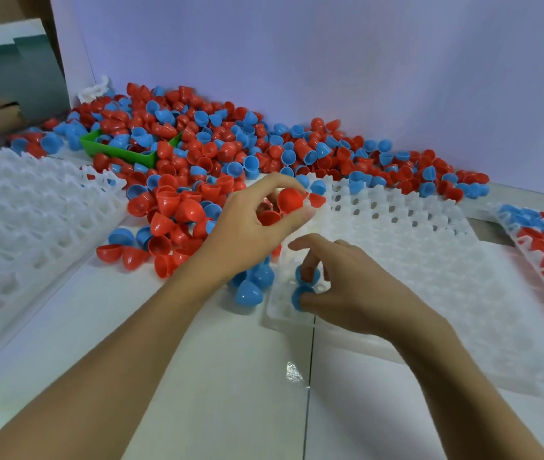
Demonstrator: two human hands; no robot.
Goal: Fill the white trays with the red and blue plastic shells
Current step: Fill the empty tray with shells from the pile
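White counter (164, 343), shells everywhere. Left hand (247, 227) pinches a red shell (289, 200) just above the tray (413, 260); right hand (347, 293), nearer the near-left corner pockets, presses a blue shell (298, 298) in.

Packing workbench: bulk shell pile (217, 151), stacked trays (15, 220).

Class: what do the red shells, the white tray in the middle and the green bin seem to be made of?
Red shells: glossy, thin plastic, with highlights on the domes. White tray: probably moulded plastic, matt and slightly translucent. Green bin: apparently rigid plastic, with a smooth, even colour.
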